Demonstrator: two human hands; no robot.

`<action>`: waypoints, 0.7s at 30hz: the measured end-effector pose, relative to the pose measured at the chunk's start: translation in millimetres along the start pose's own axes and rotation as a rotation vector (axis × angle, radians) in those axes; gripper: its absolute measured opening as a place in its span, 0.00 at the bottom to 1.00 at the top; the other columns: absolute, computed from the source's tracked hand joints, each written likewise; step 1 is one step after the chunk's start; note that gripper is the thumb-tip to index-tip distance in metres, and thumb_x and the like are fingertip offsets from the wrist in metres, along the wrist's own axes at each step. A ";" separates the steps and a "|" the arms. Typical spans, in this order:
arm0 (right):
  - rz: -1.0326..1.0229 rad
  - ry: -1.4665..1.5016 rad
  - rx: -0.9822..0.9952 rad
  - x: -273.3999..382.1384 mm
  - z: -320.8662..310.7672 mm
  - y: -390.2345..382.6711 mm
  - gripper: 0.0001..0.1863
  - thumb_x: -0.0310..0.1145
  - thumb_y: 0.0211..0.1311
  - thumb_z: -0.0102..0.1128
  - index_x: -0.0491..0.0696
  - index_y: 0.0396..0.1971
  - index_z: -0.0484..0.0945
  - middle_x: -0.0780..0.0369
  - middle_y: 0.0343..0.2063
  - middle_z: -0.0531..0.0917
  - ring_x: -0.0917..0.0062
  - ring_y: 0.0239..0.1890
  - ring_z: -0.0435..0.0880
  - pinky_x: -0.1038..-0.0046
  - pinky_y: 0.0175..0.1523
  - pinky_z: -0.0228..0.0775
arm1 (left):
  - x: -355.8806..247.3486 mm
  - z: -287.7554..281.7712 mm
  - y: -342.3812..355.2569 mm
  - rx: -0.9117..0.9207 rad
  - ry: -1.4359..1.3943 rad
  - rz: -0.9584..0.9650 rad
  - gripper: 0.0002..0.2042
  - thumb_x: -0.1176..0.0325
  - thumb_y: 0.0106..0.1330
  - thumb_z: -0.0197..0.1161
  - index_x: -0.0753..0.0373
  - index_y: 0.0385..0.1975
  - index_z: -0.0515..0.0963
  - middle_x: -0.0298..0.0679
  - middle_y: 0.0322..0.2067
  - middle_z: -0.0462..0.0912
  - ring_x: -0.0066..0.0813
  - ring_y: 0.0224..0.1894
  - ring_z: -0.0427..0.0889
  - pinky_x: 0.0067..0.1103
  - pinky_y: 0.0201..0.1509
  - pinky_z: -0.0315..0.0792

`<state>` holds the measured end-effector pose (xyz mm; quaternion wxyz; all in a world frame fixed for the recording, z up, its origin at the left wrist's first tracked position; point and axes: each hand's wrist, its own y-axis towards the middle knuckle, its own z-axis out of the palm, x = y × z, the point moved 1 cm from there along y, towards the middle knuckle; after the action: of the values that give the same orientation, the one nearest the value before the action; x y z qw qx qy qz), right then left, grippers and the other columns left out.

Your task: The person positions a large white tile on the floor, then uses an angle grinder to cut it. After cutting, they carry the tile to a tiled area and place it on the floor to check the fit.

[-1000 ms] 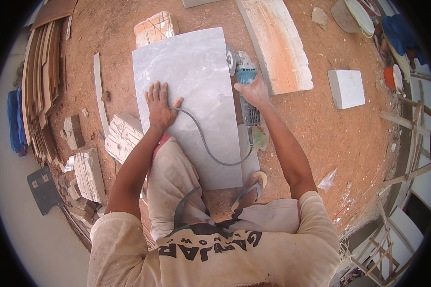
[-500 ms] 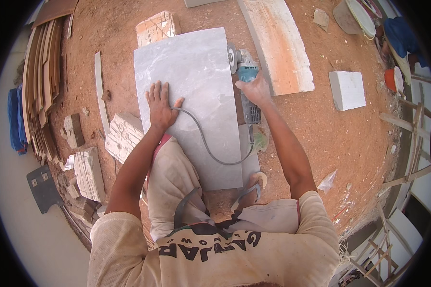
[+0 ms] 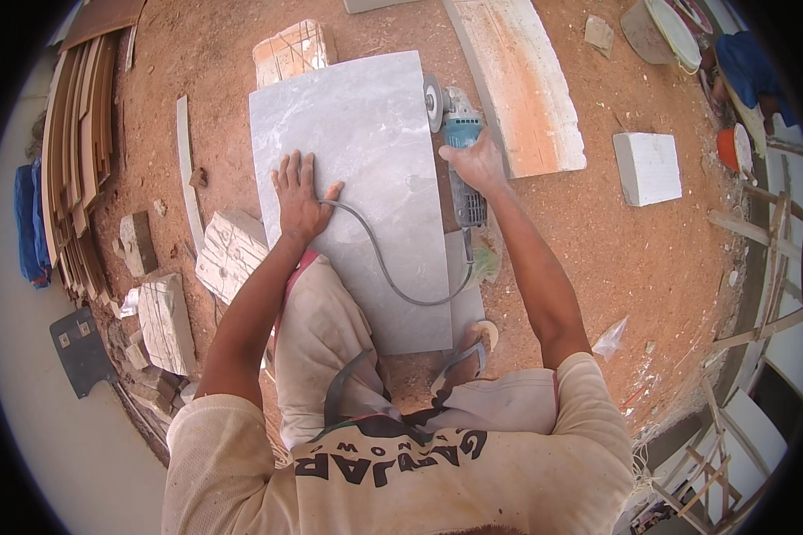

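Observation:
A large grey stone tile point(image 3: 366, 143) lies flat on red dirt in front of me. My left hand point(image 3: 299, 196) presses flat on its middle, fingers spread. My right hand point(image 3: 477, 160) grips a teal angle grinder point(image 3: 459, 147) at the tile's right edge. The grinder's disc point(image 3: 434, 91) sits against that edge near the far corner. Its grey cable point(image 3: 393, 267) loops across the tile toward my left hand. My foot in a sandal point(image 3: 464, 357) rests by the tile's near corner.
A long whitish plank point(image 3: 517, 80) lies right of the grinder, with a white block point(image 3: 647, 168) farther right. Broken tile pieces point(image 3: 232, 254) and concrete lumps point(image 3: 165, 321) lie to the left, near stacked wooden strips point(image 3: 76, 152). A bucket point(image 3: 660, 31) stands at top right.
My right hand has pushed the grinder a little farther along the tile's right edge, away from me. My left hand has stayed pressed on the tile.

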<state>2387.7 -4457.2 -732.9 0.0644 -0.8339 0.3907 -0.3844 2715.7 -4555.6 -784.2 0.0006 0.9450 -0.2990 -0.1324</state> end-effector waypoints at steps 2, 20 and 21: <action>-0.006 -0.001 -0.005 0.4 0.0 -0.1 0.52 0.51 0.44 0.74 0.26 0.60 0.64 0.33 0.54 0.77 0.44 0.61 0.78 0.56 0.65 0.71 | -0.1 -0.2 0.1 -0.002 -0.004 0.003 0.41 0.40 0.70 0.58 0.66 0.72 0.60 0.59 0.73 0.56 0.58 0.78 0.47 0.53 0.80 0.37; -0.048 -0.003 -0.042 -1.6 3.0 11.6 0.56 0.53 0.44 0.74 0.26 0.63 0.62 0.33 0.57 0.75 0.44 0.64 0.75 0.56 0.67 0.69 | -2.4 -3.0 0.2 0.001 -0.009 0.001 0.40 0.42 0.69 0.60 0.66 0.72 0.61 0.59 0.73 0.56 0.59 0.78 0.47 0.53 0.80 0.38; -0.056 -0.012 -0.056 -4.9 5.5 14.6 0.56 0.53 0.44 0.74 0.25 0.63 0.61 0.33 0.57 0.75 0.44 0.64 0.75 0.56 0.67 0.69 | -3.3 -3.4 0.1 0.001 -0.008 -0.001 0.39 0.44 0.69 0.61 0.65 0.72 0.61 0.59 0.73 0.55 0.58 0.78 0.48 0.52 0.80 0.38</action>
<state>2380.9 -4464.8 -745.6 0.0326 -0.8484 0.3774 -0.3699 2713.9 -4554.2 -780.1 -0.0010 0.9445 -0.2988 -0.1363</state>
